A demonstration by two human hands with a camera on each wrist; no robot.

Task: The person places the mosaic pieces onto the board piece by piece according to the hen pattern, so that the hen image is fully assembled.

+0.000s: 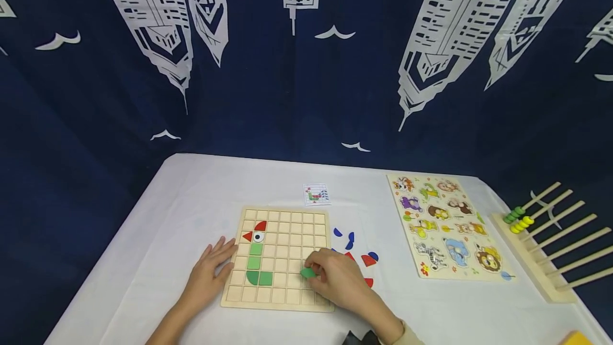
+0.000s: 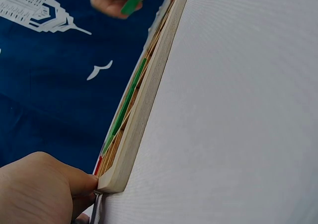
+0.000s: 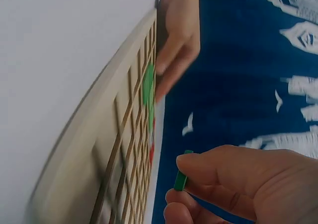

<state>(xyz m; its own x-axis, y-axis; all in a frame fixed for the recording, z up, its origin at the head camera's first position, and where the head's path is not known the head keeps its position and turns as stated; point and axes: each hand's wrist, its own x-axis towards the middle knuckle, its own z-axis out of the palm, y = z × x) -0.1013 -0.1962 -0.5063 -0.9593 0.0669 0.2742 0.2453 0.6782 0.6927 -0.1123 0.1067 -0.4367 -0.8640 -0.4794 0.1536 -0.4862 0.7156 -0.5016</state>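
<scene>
Pinching green tile [image 1: 308, 272] — right hand [image 1: 337, 279]

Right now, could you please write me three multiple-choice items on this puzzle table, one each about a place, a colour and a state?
1. Where does the left hand rest?
A. On the animal puzzle
B. Against the left edge of the grid board
C. On the bead rack

2. What colour is the piece pinched in the right hand?
A. Green
B. Blue
C. Yellow

3. How does the held piece stand relative to the board?
A. Already set in a cell
B. Lying on the tablecloth
C. Held in the fingers, just above the board

Answers: 1 B, the head view shows the flat fingers touching the board's left side. 2 A, both the head and right wrist views show a green tile. 3 C, the right wrist view shows a gap between tile and grid.
</scene>
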